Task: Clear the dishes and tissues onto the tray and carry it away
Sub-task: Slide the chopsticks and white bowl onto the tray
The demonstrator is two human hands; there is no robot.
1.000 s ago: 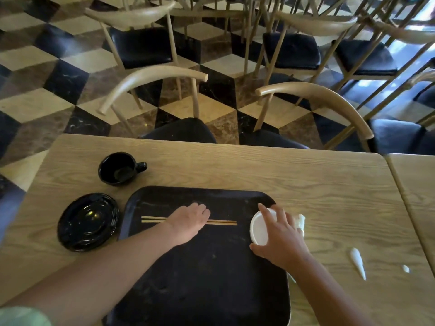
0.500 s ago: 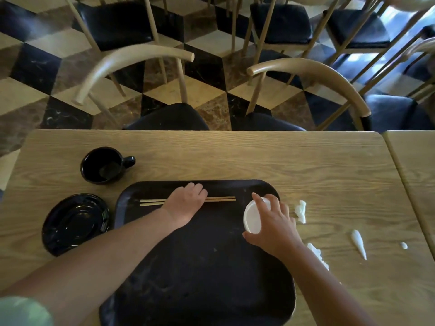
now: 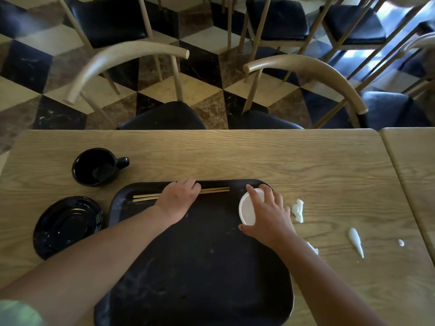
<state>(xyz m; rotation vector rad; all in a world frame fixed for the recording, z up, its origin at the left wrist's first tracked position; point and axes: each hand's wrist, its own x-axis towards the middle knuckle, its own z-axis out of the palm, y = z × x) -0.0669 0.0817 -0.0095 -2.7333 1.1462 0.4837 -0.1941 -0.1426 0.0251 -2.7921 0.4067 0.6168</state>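
Note:
A black tray (image 3: pixel 202 267) lies on the wooden table (image 3: pixel 259 158) in front of me. A pair of wooden chopsticks (image 3: pixel 213 190) rests along its far edge, and my left hand (image 3: pixel 179 198) lies over their middle, fingers closed on them. My right hand (image 3: pixel 268 212) grips a small white cup (image 3: pixel 247 209) at the tray's far right corner. A black mug (image 3: pixel 96 167) and a black plate (image 3: pixel 66 225) stand on the table left of the tray. Crumpled white tissues (image 3: pixel 298 210) and a twisted tissue (image 3: pixel 356 241) lie on the table to the right.
Another tissue piece (image 3: pixel 313 249) shows beside my right forearm, and a tiny white scrap (image 3: pixel 400 242) lies near the table's right edge. A second table (image 3: pixel 414 165) adjoins on the right. Wooden chairs (image 3: pixel 303 69) with dark seats stand across the table on a chequered floor.
My view has tilted, so the tray sits lower in frame. Both hands have slid toward the tray's far edge, the left still on the chopsticks, the right still on the white cup.

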